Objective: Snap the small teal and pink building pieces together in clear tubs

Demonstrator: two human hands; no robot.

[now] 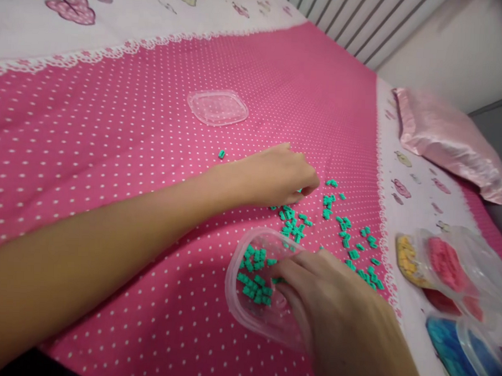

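Observation:
My right hand (325,296) reaches into a clear plastic container (230,298) with several small green building bricks (257,291) inside. Its fingers are pinched, and a green brick shows at the fingertips. Beyond the container, my left hand (282,175) is low over the bed, fingers curled down and closed. A bit of green shows at its fingertips, which are partly hidden. Loose green bricks (293,230) lie on the pink cover just below the left hand, and more are spread to the right of it.
A clear lid (218,108) lies flat on the pink dotted bedcover (124,127). One green brick (221,153) sits apart near my left wrist. At right are bags or tubs of yellow (406,256), pink (445,263) and blue pieces (456,346). A pink pillow (448,141) rests behind them.

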